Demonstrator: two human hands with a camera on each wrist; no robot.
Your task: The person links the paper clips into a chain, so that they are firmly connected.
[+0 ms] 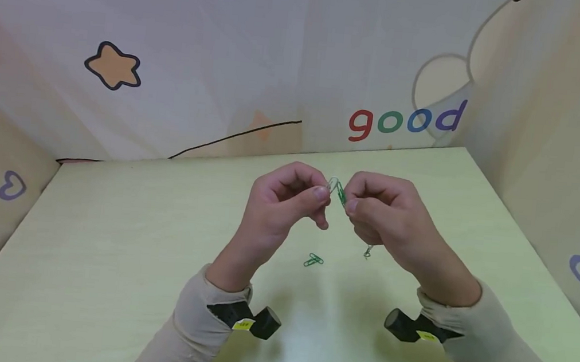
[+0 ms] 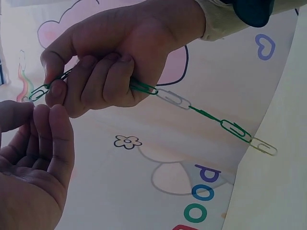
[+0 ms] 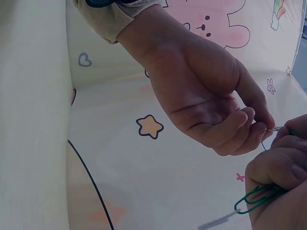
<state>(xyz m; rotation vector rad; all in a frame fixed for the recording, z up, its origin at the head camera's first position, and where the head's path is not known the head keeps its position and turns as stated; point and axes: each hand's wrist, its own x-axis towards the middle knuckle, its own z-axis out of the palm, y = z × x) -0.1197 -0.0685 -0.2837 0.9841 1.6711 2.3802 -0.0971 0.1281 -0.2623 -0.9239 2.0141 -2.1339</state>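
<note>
My left hand [image 1: 288, 198] pinches a small silvery paper clip [image 1: 333, 183] between thumb and forefinger. Facing it, my right hand [image 1: 391, 213] pinches a green paper clip [image 1: 341, 194], right up against the silvery one over the table. From the right fist trails a paper clip chain [image 2: 235, 130], with green, white and gold-coloured links showing in the left wrist view. Part of that chain is hidden inside the curled fingers. Below the hands, a few loose green paper clips [image 1: 313, 260] lie on the table.
The pale green table [image 1: 122, 258] is walled in by printed cloth [image 1: 218, 60] at the back and on both sides. Each wrist wears a black camera, such as the left one [image 1: 266, 322], hanging close over the table.
</note>
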